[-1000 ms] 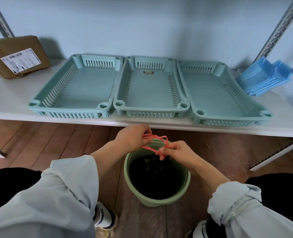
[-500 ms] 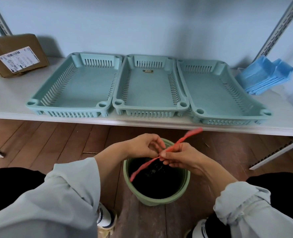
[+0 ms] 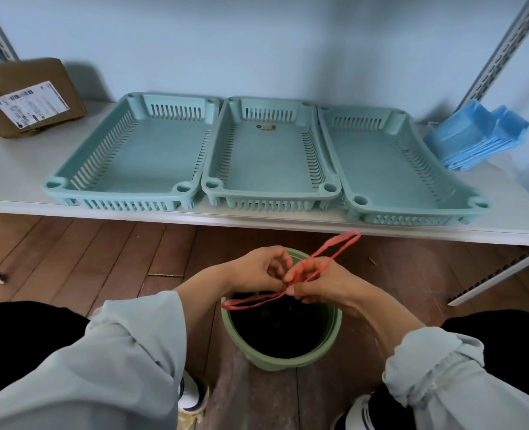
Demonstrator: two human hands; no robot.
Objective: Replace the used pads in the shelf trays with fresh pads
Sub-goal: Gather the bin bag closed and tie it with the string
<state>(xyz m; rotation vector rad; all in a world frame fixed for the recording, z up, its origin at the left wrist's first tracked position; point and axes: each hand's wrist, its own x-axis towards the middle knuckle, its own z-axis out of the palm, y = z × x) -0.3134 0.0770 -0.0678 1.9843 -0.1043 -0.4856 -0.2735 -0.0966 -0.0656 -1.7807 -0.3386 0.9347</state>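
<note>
Three teal slotted trays stand side by side on the white shelf [image 3: 15,169]: left tray [image 3: 123,200], middle tray [image 3: 269,198], right tray [image 3: 412,214]. No pad shows in any of them. A stack of folded blue pads [image 3: 474,141] lies at the shelf's right end. Below the shelf, a green bin [image 3: 283,358] with a black bag [image 3: 280,327] in it stands on the floor. Over its far rim, my left hand [image 3: 260,268] and my right hand [image 3: 319,283] both pinch the bag's red drawstring [image 3: 334,248], whose two loops stick out left and upper right.
A brown cardboard box [image 3: 30,94] with a white label sits at the shelf's left end. Slotted metal uprights run up both sides, and a loose metal rail [image 3: 499,274] lies on the wooden floor at right. My knees and shoes flank the bin.
The red drawstring, bunched between my hands a second ago, is now pulled out into two loops, one to the upper right and one down left. My hands stay together over the bin.
</note>
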